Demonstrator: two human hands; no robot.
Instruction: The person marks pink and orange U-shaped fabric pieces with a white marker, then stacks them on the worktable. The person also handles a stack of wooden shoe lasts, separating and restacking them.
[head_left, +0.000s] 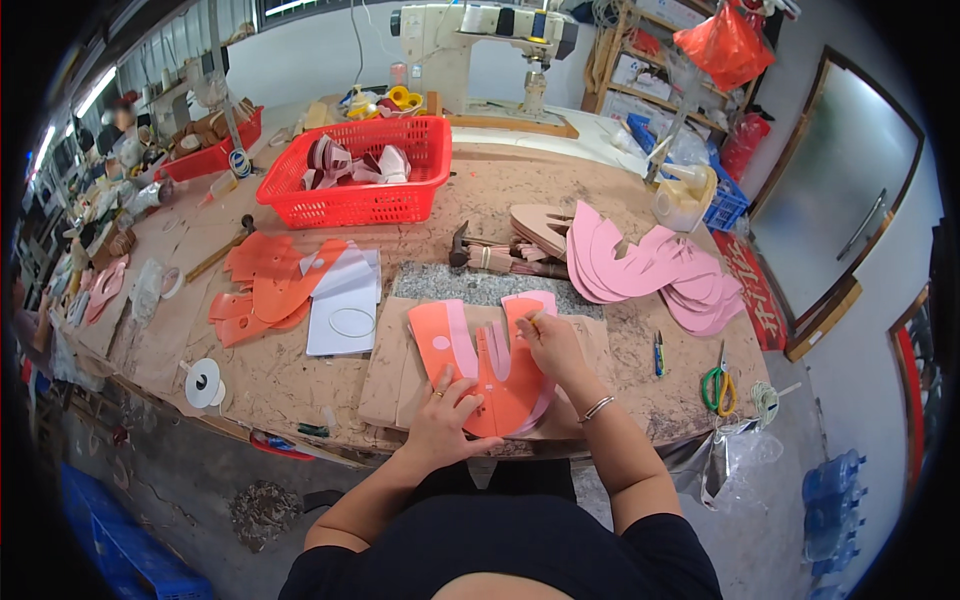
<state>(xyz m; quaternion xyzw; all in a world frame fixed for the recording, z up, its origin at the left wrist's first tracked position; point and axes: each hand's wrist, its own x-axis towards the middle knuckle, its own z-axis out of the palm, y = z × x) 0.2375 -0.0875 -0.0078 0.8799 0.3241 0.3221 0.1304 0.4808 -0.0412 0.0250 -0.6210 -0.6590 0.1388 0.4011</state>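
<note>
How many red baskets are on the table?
2. One big red basket sits at the middle back; another red basket is further left, partly hidden. More may be hidden in the clutter.

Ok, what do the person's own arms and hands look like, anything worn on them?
Both forearms are bare, coming out of short dark sleeves. The left hand has a ring on one finger. The right hand has no glove, and a thin silver bracelet circles that wrist. No gloves or watch on either.
</note>
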